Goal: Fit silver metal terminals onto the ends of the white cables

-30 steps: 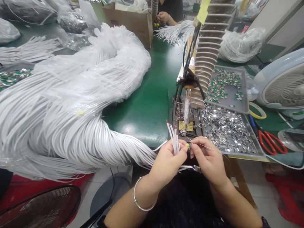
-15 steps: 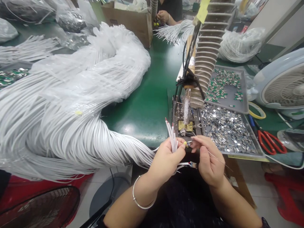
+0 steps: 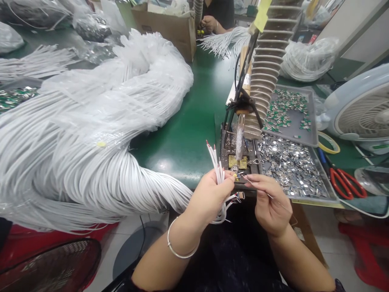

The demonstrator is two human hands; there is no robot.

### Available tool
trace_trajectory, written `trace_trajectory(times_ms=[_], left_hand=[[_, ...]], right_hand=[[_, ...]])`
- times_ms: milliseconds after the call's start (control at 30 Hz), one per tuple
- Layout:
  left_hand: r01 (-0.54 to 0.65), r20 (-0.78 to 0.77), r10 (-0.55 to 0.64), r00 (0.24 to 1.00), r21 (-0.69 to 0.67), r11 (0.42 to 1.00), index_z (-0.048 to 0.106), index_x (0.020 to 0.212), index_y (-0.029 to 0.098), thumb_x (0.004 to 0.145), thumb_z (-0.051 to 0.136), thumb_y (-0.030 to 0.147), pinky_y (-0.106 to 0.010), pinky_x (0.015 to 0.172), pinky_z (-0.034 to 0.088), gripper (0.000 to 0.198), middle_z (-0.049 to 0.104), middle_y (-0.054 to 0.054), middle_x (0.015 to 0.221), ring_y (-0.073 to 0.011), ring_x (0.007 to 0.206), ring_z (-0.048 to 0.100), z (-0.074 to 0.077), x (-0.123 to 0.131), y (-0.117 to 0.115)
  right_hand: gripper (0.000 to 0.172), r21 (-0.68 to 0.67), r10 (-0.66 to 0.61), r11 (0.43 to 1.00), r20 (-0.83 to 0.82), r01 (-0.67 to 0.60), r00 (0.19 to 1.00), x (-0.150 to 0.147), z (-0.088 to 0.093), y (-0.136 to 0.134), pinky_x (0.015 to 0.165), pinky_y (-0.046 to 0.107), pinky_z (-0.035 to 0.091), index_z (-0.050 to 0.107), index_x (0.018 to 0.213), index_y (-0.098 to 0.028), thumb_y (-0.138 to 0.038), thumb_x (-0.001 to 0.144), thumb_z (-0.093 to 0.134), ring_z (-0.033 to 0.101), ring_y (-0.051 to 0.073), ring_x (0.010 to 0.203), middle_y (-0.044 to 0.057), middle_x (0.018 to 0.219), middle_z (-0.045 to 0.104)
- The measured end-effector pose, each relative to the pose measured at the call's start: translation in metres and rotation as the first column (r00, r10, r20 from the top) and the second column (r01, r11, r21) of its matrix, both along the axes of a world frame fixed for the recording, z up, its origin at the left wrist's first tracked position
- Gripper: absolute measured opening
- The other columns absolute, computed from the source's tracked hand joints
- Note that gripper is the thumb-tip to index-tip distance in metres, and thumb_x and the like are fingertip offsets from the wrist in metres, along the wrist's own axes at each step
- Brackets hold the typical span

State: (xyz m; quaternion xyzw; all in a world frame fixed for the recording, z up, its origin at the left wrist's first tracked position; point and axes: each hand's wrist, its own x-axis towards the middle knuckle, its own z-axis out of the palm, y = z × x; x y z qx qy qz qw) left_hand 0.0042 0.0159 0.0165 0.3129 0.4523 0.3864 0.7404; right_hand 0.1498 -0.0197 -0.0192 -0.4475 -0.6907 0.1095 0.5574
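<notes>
My left hand (image 3: 214, 192) is closed around several white cables (image 3: 217, 164) with stripped reddish ends pointing up. Between its thumb and forefinger sits a small metal connector (image 3: 239, 175), held just under the tip of the soldering iron (image 3: 240, 140), which hangs upright. Other cable ends with a metal connector (image 3: 240, 195) droop below that hand. My right hand (image 3: 272, 202) pinches a thin solder wire (image 3: 275, 198), its end close to the small connector. Whether the wire touches the iron's tip I cannot tell.
A large plastic-wrapped cable bundle (image 3: 121, 162) fills the left. Trays of metal shells (image 3: 291, 162) and green-and-metal connectors (image 3: 282, 109) lie right, beside red-handled scissors (image 3: 346, 182) and a fan (image 3: 361, 109). A ribbed hose (image 3: 267, 61) stands behind the iron. A co-worker's hand (image 3: 209, 23) shows at the back.
My left hand has shifted slightly left and up, bringing the small connector nearer the iron's tip. The drooping connector has moved up and left. My right hand stays close by with the wire.
</notes>
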Motion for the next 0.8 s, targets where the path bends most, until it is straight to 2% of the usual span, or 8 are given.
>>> trace_trajectory(times_ms=[133, 267, 600, 800], left_hand=[[0.005, 0.081, -0.003, 0.997, -0.024, 1.000, 0.050, 0.067, 0.015, 0.066, 0.064, 0.022, -0.017, 0.043, 0.025, 0.016, 0.041, 0.007, 0.050, -0.0031, 0.043, 0.031, 0.005, 0.003, 0.003], [-0.008, 0.127, 0.014, 0.992, -0.048, 0.999, 0.051, 0.067, 0.015, 0.066, 0.064, 0.020, -0.016, 0.041, 0.027, 0.014, 0.047, 0.006, 0.052, -0.0023, 0.041, 0.035, 0.008, 0.003, 0.005], [-0.016, 0.130, 0.023, 0.991, -0.056, 0.998, 0.051, 0.067, 0.015, 0.063, 0.059, 0.012, -0.015, 0.039, 0.026, 0.010, 0.043, 0.008, 0.045, -0.0022, 0.038, 0.033, 0.010, 0.000, 0.011], [-0.012, 0.113, 0.015, 0.993, -0.031, 0.999, 0.050, 0.067, 0.015, 0.062, 0.055, 0.008, -0.014, 0.039, 0.027, 0.010, 0.044, 0.008, 0.047, -0.0018, 0.039, 0.034, 0.013, -0.002, 0.013]], right_hand=[[0.025, 0.001, 0.023, 1.000, -0.004, -0.023, 1.000, 0.000, 0.001, 0.002, 0.076, 0.039, 0.057, 0.058, 0.100, -0.023, -0.008, 0.085, 0.046, 0.065, 0.020, 0.095, 0.008, 0.102, 0.067], [0.026, -0.011, 0.029, 1.000, 0.004, -0.029, 1.000, -0.001, 0.002, 0.003, 0.079, 0.039, 0.056, 0.058, 0.101, -0.024, -0.007, 0.085, 0.045, 0.064, 0.020, 0.098, 0.008, 0.105, 0.066], [0.031, 0.003, 0.047, 0.999, 0.016, -0.047, 0.999, -0.002, 0.005, 0.009, 0.084, 0.037, 0.054, 0.057, 0.103, -0.023, -0.002, 0.083, 0.045, 0.062, 0.018, 0.100, 0.007, 0.106, 0.065], [0.030, 0.072, 0.058, 0.996, 0.021, -0.060, 0.998, -0.004, 0.005, 0.014, 0.081, 0.037, 0.056, 0.057, 0.104, -0.020, -0.002, 0.082, 0.047, 0.063, 0.018, 0.098, 0.008, 0.106, 0.065]])
